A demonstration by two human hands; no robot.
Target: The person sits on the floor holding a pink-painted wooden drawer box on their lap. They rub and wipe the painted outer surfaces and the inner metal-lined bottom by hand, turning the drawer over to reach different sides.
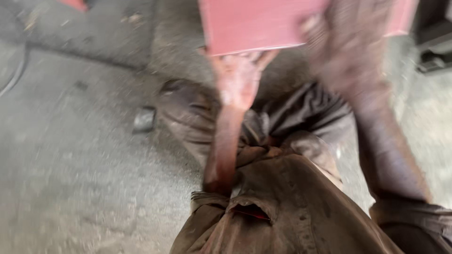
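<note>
A blurred view is looking down on a person crouching over a grey concrete floor [70,178], wearing a dusty brown shirt [292,207] and dark trousers [306,108].

At the top centre of the frame, both hands are holding up a flat red board [254,23]. It is running off the top edge, so its full shape is not showing. It is looking like a stiff, straight-edged panel, probably thin and fairly light, since it is staying flat with a grip only along its lower edge and right side. Its face seems smooth and dusty, so it could be slippery; the edges look like the surest place to take hold.

The left hand [240,75], stained reddish, is sitting just below the board's lower edge, in the upper middle of the frame. Its fingers seem to be curling up against that edge, but the blur is hiding how tightly they are closing.

The right hand [348,42], in the upper right, is lying over the board's right part, fingers spreading across the face and gripping it.

A small dark object [143,120] is lying on the floor at centre left, well apart from both hands; it is too blurred to identify.
</note>
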